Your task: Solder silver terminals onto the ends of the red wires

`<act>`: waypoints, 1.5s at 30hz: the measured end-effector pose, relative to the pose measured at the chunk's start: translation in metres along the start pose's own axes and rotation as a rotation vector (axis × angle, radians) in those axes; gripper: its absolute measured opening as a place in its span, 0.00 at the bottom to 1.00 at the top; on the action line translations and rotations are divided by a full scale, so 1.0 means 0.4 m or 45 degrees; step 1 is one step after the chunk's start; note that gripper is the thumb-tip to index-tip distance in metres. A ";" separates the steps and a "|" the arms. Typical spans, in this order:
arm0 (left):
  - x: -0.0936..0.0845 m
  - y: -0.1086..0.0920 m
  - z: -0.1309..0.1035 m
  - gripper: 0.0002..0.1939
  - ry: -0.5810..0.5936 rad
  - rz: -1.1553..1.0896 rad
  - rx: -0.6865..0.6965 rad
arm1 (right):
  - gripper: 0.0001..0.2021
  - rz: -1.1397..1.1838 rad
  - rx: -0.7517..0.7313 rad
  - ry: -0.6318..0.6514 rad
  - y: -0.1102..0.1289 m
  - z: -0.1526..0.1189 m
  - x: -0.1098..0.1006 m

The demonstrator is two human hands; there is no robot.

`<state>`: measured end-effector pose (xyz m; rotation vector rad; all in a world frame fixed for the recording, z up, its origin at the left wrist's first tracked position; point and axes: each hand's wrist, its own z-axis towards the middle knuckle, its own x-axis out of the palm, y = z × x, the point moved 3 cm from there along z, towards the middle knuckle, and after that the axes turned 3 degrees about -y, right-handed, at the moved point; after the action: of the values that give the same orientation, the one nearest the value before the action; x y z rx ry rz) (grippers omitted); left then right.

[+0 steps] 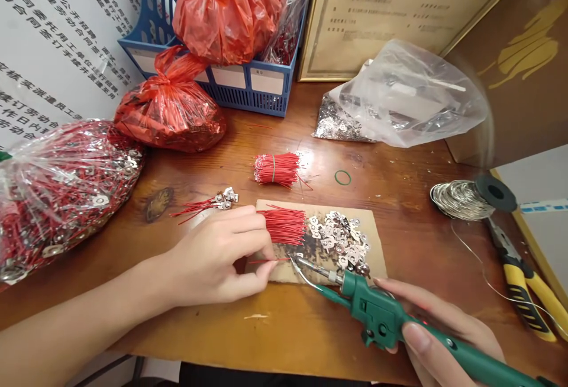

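My left hand pinches a thin red wire between thumb and forefinger over a piece of cardboard. Wrapped in my right hand is a green soldering iron, its metal tip and feed tube close to the wire's right end. Whether tip and wire touch, I cannot tell. A small metal tab lies right by the tip. Behind my left fingers a row of red wires rests on the cardboard, beside a pile of metal terminals. Several wires with terminals attached lie past my left knuckles.
A banded bundle of red wires and a green rubber band lie behind the cardboard. Solder spool and yellow-black pliers are at right. Filled bags, a blue rack and a clear bag of terminals line the back.
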<state>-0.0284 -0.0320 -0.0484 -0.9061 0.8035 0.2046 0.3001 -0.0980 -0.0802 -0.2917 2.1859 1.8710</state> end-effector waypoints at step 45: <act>-0.006 0.004 0.002 0.08 0.012 0.054 0.048 | 0.14 -0.131 -0.088 -0.067 0.018 0.000 0.009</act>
<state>-0.0304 -0.0299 -0.0474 -0.8560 0.8334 0.2218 0.2947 -0.0969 -0.0747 -0.3565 2.0353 1.8789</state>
